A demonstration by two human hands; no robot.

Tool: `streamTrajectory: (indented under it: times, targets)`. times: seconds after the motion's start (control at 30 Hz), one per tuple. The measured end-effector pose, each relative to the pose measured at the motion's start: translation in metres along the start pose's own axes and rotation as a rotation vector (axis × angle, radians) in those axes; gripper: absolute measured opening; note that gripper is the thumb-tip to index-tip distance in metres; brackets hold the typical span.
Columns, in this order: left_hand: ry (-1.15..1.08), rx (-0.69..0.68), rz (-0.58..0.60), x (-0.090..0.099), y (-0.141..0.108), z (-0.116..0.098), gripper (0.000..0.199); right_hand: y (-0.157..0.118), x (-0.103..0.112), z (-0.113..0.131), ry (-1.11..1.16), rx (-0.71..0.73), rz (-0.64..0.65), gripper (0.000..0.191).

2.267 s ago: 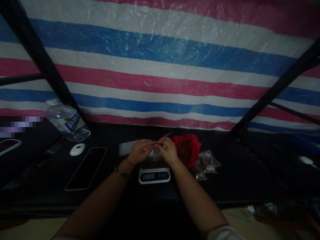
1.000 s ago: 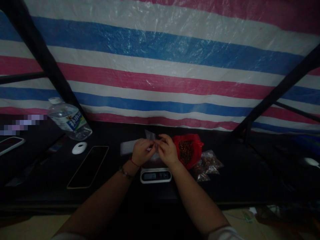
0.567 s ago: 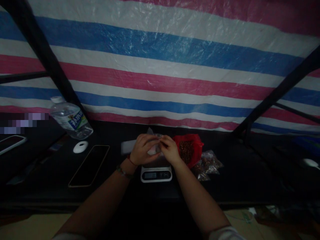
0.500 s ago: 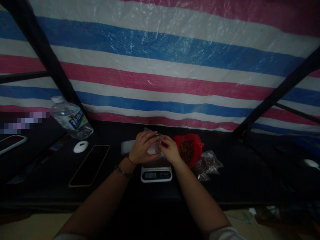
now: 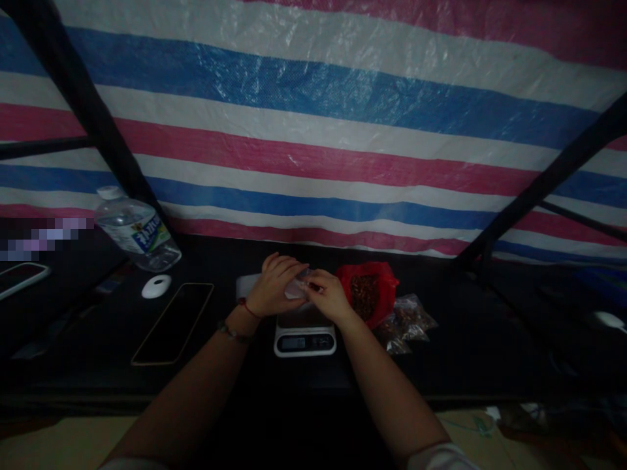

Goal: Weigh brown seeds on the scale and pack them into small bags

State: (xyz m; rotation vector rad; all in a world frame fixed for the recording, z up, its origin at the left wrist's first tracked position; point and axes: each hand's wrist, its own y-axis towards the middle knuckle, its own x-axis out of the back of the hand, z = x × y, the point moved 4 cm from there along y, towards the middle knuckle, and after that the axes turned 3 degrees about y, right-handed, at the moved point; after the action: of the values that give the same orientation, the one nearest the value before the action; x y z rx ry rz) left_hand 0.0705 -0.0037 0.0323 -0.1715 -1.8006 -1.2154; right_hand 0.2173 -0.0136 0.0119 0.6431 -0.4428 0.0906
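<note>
Above the white digital kitchen scale point(image 5: 304, 342), my left hand point(image 5: 277, 286) is curved around a small clear plastic bag point(image 5: 296, 287). The fingers of my right hand point(image 5: 329, 295) pinch the same bag's right side. My hands hide much of the bag and part of the scale's platform. Right beside my right hand stands an opened red plastic bag point(image 5: 392, 284) with small reddish-brown pieces point(image 5: 364, 295) inside. Filled clear zip bags point(image 5: 412, 317) lie to its right. Behind my left hand a pale, flat stack point(image 5: 244, 284) shows, partly covered.
At the left are a large clear bottle point(image 5: 142, 232), a white oval object point(image 5: 157, 286) and a dark phone point(image 5: 174, 323). Another phone point(image 5: 22, 277) lies at the far left. Black metal posts point(image 5: 110, 143) frame the striped plastic sheet point(image 5: 313, 150) behind the black table.
My left hand has tipped over the clear bag, which sits slightly lower. My right fingers have shifted a little left and down along its side.
</note>
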Motion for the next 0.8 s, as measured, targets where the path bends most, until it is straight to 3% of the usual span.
streamTrajectory:
  times: [0.1, 0.33, 0.5, 0.6, 0.7, 0.73, 0.8]
  targets:
    - [0.005, 0.004, 0.022, 0.0, 0.0, 0.001, 0.058, 0.001, 0.002, 0.001, -0.126, -0.009, 0.01, 0.016]
    - [-0.041, 0.004, 0.102, -0.004, 0.0, 0.003, 0.061, 0.0, 0.006, 0.0, -0.372, 0.053, 0.079, 0.036]
    - [-0.125, 0.016, 0.118, -0.006, -0.001, 0.003, 0.053, -0.001, 0.004, 0.01, -0.306, 0.125, 0.095, 0.024]
    - [-0.131, 0.047, 0.097, -0.008, -0.004, 0.009, 0.051, 0.003, 0.02, 0.017, -0.201, 0.139, -0.001, 0.021]
    - [-0.096, 0.114, 0.054, -0.012, -0.007, 0.022, 0.051, 0.007, 0.059, 0.012, -0.25, -0.053, -0.167, 0.027]
    - [-0.079, 0.156, 0.031, -0.013, -0.008, 0.027, 0.05, 0.007, 0.072, 0.007, -0.328, -0.151, -0.168, 0.029]
    - [-0.05, 0.246, -0.018, -0.017, -0.01, 0.038, 0.049, 0.004, 0.09, -0.008, -0.525, -0.37, 0.05, 0.028]
